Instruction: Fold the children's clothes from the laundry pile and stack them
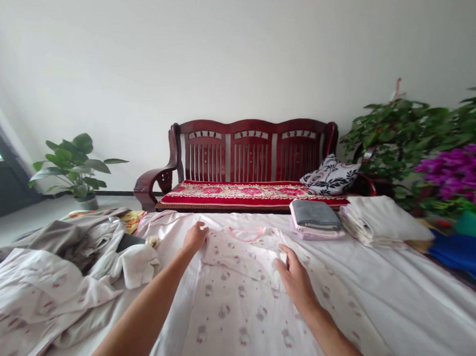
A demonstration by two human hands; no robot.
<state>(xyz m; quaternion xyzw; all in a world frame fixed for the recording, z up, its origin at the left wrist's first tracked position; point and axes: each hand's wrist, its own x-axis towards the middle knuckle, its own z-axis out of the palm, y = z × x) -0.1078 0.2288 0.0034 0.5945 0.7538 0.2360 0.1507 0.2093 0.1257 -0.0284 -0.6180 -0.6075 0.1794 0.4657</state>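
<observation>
A pale pink garment with small cartoon prints [238, 301] lies spread flat on the white sheet-covered surface [408, 296] before me, its pink-edged neckline [246, 233] at the far end. My left hand [195, 237] rests on the garment's left shoulder, fingers curled over a fold of cloth. My right hand [295, 278] lies palm down on the right side of the chest, fingers pressed on a folded-in edge.
A heap of loose clothes [55, 263] sits at the left. Folded stacks, grey on pink [315, 219] and white [380, 221], lie at the far right. Behind stand a red wooden bench [250, 168], a patterned cushion [331, 175], potted plants [77, 165] and purple flowers [464, 170].
</observation>
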